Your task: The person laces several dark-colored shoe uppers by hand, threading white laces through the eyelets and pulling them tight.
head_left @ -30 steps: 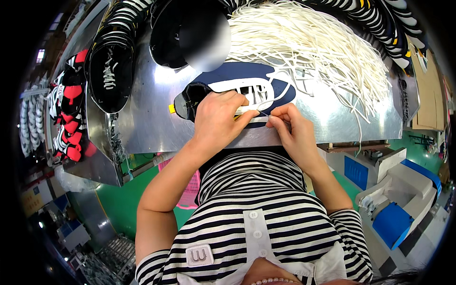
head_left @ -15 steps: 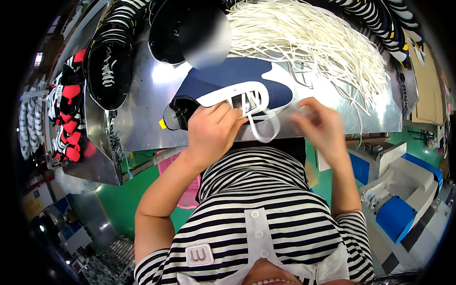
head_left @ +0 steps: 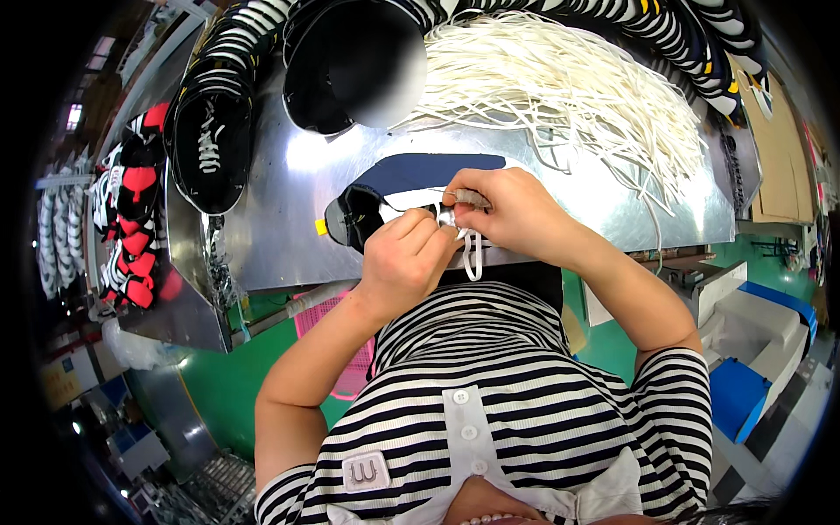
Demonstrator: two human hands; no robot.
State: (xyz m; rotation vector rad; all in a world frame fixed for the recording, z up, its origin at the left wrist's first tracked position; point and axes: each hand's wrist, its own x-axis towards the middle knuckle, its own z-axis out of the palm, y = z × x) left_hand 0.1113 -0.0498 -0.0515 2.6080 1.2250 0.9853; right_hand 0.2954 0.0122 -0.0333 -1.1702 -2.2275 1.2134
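Observation:
A navy and white shoe upper (head_left: 437, 166) lies at the front edge of the metal table, its black lining (head_left: 352, 219) facing left. My left hand (head_left: 404, 258) is closed, pinching the upper's near edge beside the lacing. Right against it, my right hand (head_left: 516, 214) is closed round a thin tool with a grey wrapped handle (head_left: 471, 199); its slim tip reaches left over the upper. A white shoelace (head_left: 473, 258) hangs in a loop below the fingertips. Both hands hide most of the eyelets and the upper's toe end.
A large heap of loose white shoelaces (head_left: 560, 96) covers the back of the metal table (head_left: 289, 254). Stacked black shoe uppers (head_left: 210, 149) stand at the left, with more rows along the back and right. A pink basket (head_left: 346, 350) is below the table.
My right hand has come in from the right to the lacing, now beside my left hand. The lace loop hangs narrower, and the upper's right part is now covered.

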